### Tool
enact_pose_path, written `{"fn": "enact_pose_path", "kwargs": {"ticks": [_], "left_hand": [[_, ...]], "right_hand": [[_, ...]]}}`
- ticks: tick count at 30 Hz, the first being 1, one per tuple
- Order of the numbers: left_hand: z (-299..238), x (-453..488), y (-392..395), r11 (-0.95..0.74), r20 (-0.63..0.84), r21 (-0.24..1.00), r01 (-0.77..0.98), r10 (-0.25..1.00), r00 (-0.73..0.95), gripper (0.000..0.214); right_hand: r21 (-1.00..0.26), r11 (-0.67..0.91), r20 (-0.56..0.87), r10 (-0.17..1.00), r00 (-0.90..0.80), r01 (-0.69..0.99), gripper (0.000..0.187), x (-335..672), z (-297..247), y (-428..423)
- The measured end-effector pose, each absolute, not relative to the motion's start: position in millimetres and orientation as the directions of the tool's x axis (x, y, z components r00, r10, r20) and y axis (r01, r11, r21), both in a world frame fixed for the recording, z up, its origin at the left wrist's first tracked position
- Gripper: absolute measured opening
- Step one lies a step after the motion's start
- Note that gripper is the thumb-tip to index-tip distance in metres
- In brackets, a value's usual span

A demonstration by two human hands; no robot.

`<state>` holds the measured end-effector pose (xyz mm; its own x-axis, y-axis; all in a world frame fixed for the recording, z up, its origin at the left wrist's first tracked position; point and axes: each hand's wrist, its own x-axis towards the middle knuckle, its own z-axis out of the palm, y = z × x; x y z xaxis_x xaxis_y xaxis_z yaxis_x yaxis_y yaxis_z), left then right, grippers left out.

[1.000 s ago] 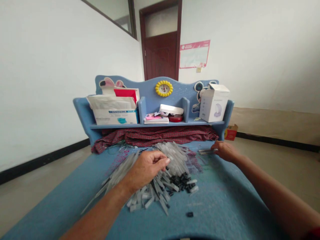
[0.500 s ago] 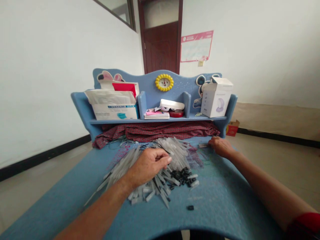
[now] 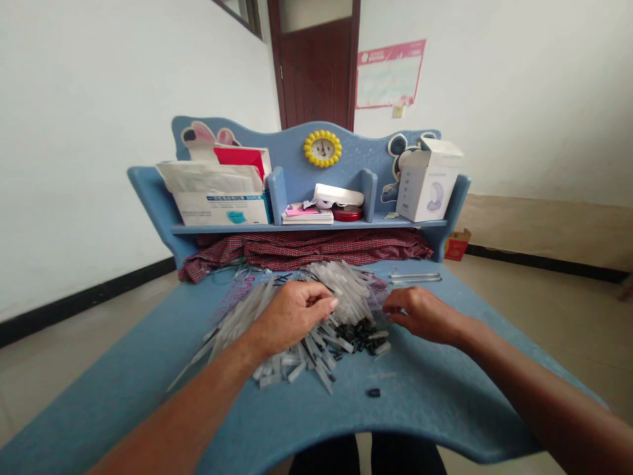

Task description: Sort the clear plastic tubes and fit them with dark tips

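My left hand [image 3: 300, 314] is over a pile of translucent white pen barrels [image 3: 341, 285], thumb and forefinger pinched together. Whatever they may hold is hidden. My right hand [image 3: 415, 313] hovers just right of the pile, thumb a little apart from the fingers, with nothing visible between them. Between the hands, small black plugs [image 3: 362, 334] lie heaped at the pile's near right. Shorter clear caps [image 3: 297, 369] are spread along its front. Thin pens [image 3: 414, 278] lie side by side behind my right hand. One black plug [image 3: 373, 392] sits alone nearer me.
The blue desk [image 3: 435, 389] has a raised shelf [image 3: 316, 228] at its back. On it are a mask box [image 3: 222, 208], some notebooks [image 3: 306, 216], a red tin [image 3: 347, 214] and a white box [image 3: 428, 188]. Checked cloth [image 3: 316, 249] is bunched beneath the shelf.
My right hand has left the pens at the back right and come toward me and left, beside the pile. The left hand stays pinched over the barrels. The view has shifted slightly.
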<state>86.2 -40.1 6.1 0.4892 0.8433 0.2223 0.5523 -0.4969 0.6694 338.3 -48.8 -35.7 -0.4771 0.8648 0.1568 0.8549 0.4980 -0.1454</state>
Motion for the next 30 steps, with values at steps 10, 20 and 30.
{"fn": "enact_pose_path", "kwargs": {"ticks": [10, 20, 30], "left_hand": [[8, 85, -40, -0.512, 0.269, 0.661, 0.548, 0.844, 0.464, 0.026], [9, 78, -38, -0.530, 0.337, 0.653, 0.541, 0.843, 0.419, 0.026], [1, 81, -44, -0.787, 0.667, 0.268, 0.556, 0.568, 0.482, 0.021]], "right_hand": [[-0.272, 0.413, 0.154, 0.910, -0.385, 0.869, 0.018, 310, -28, -55], [-0.258, 0.263, 0.103, 0.964, -0.244, 0.930, 0.022, 297, -34, -40], [-0.381, 0.421, 0.208, 0.906, -0.367, 0.823, 0.021, 286, -5, -63]]}}
